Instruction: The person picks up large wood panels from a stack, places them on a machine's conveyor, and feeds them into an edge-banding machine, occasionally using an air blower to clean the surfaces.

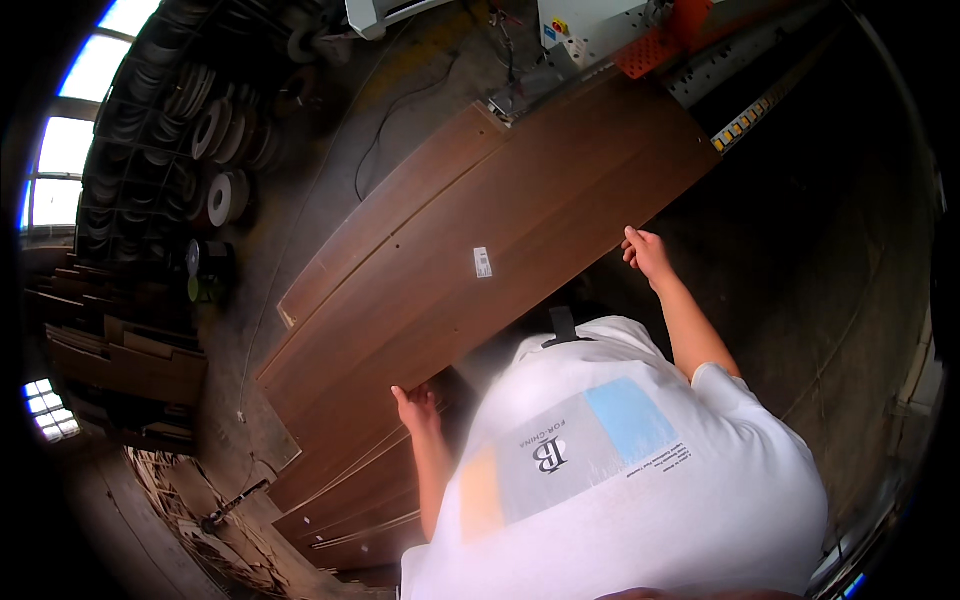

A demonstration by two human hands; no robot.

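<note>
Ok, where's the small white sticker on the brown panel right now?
The white sticker sits mid-frame in the head view, on the large brown panel, between the left hand and right hand.

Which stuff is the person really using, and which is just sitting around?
In use:
big brown board
left hand and right hand, each gripping its near edge

Just around:
stacked brown boards underneath
rolls of edge tape on shelves
orange-and-white machine
</note>
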